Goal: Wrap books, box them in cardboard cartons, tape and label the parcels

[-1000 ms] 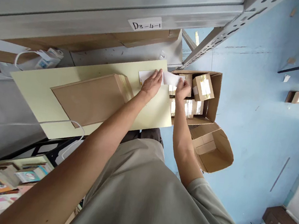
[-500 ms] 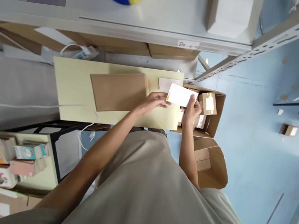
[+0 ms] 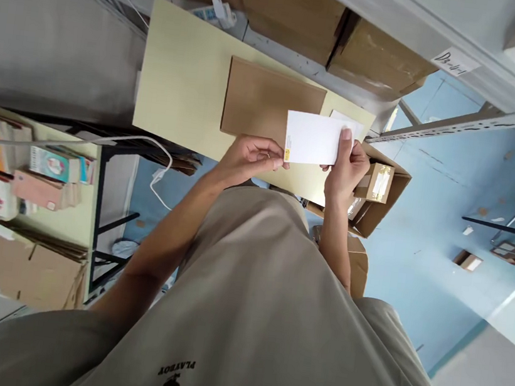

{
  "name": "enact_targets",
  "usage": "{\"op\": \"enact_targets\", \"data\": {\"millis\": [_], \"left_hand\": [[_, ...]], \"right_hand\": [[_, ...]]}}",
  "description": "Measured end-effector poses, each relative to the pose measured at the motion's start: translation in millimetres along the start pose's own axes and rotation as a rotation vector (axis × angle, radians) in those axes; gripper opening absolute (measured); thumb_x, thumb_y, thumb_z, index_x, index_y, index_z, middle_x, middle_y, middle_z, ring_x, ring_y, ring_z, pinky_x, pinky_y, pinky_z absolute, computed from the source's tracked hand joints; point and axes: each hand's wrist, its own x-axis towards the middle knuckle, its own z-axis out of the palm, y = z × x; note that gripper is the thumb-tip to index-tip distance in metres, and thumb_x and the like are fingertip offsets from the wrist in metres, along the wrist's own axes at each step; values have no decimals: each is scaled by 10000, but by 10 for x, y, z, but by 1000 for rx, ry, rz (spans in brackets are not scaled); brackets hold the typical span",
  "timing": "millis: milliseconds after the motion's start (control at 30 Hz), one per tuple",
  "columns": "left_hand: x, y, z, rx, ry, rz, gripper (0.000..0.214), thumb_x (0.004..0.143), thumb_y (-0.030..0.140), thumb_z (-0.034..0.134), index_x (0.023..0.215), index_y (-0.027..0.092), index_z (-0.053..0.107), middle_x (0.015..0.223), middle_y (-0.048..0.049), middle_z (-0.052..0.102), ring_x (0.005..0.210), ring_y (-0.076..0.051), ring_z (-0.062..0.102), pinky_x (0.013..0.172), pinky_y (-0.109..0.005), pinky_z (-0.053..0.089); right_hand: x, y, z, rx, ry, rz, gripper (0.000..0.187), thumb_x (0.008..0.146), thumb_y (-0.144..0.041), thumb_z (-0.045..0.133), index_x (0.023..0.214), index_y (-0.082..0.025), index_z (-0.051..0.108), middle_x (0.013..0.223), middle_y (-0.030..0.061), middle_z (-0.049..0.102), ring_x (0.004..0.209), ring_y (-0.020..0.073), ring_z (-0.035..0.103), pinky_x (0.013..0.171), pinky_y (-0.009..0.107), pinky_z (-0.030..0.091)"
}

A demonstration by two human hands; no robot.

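My right hand (image 3: 347, 167) holds a blank white paper slip (image 3: 313, 138) by its right end, thumb on top and fingers underneath. A small yellow mark with tiny print sits at the slip's lower left corner. My left hand (image 3: 253, 159) is at that corner, its thumb and fingertips pinched together against it. Below the slip, a closed brown cardboard box (image 3: 269, 103) lies on the pale yellow table (image 3: 182, 75). Another white slip (image 3: 346, 124) rests at the table's right end, partly covered by the held one and my right hand.
An open carton (image 3: 387, 200) with small taped boxes (image 3: 376, 182) stands right of the table. Grey metal shelving (image 3: 466, 122) runs along the far side. At left, a side table holds stacked books (image 3: 52, 165). A white cable (image 3: 141, 138) hangs across the left.
The view has turned and shifted, so the table appears tilted. The slip is now closer to my body, and my left fingertips have closed at its corner. My right hand keeps its hold.
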Motion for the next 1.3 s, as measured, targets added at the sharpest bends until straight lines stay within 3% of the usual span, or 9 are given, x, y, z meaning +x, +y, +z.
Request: {"op": "enact_targets", "data": {"millis": [167, 267, 367, 433, 633, 800, 967, 1167, 1300], "left_hand": [[-140, -217, -363, -42, 64, 33, 205, 882, 335, 956, 920, 191, 815, 952, -71, 817, 1080, -306, 864, 906, -421, 735], [-189, -317, -617, -66, 84, 58, 190, 894, 316, 948, 933, 192, 810, 943, -65, 802, 1104, -313, 862, 883, -405, 735], [-242, -301, -879, -80, 68, 109, 203, 912, 338, 938, 935, 185, 806, 922, -54, 782, 1066, -295, 860, 868, -391, 724], [-275, -250, -1058, -79, 30, 167, 228, 921, 379, 932, 922, 187, 807, 900, -43, 774, 1017, -270, 855, 857, -374, 712], [-319, -185, -1594, -20, -21, 362, 267, 947, 471, 878, 922, 211, 824, 909, -45, 819, 904, -212, 820, 776, -306, 659], [-357, -251, -1986, 106, -24, 438, 188, 954, 402, 817, 920, 218, 823, 879, -37, 831, 791, -168, 752, 674, -264, 576], [-403, -319, -2251, 176, -56, 472, 91, 915, 308, 801, 879, 226, 791, 832, -11, 808, 736, -154, 718, 662, -267, 545], [-429, -429, -2478, 247, -62, 465, 25, 873, 246, 754, 862, 234, 774, 835, -4, 807, 740, -168, 712, 690, -292, 549], [-390, -591, -2555, 261, 25, 397, 22, 870, 247, 752, 852, 236, 744, 843, -6, 806, 750, -173, 720, 709, -296, 558]], "right_hand": [[-196, -111, 353, -32, -23, -63, 619, 1160, -743, 556, 770, -268, 486, 659, -56, 482, 547, 125, 609, 505, 256, 479], [-334, -247, 624, -54, 46, -87, 627, 1156, -707, 595, 727, -279, 437, 617, -63, 444, 509, 123, 571, 467, 260, 443], [-452, -300, 908, -57, 108, -85, 641, 1155, -682, 616, 699, -289, 397, 580, -75, 417, 466, 114, 523, 437, 259, 412], [-490, -239, 1079, -115, 101, -89, 618, 1168, -703, 575, 728, -283, 467, 606, -72, 447, 489, 117, 549, 464, 257, 453], [-621, -56, 1494, -503, -86, -193, 499, 1126, -730, 683, 1138, -238, 768, 968, 24, 734, 854, 161, 746, 752, 301, 632], [-1137, -464, 1840, -481, -269, -306, 421, 1160, -656, 676, 1135, -262, 821, 1091, 59, 759, 932, 182, 742, 803, 332, 656], [-1436, -700, 2176, -547, -358, -315, 338, 1133, -594, 752, 1133, -268, 840, 1061, 47, 750, 845, 166, 703, 745, 320, 634], [-1389, -616, 2454, -610, -420, -281, 310, 1155, -515, 696, 1042, -244, 794, 1020, 38, 745, 858, 169, 711, 817, 324, 621], [-1361, -479, 2617, -561, -422, -214, 353, 1137, -563, 689, 1007, -240, 752, 966, 24, 735, 842, 163, 702, 786, 309, 604]]}}
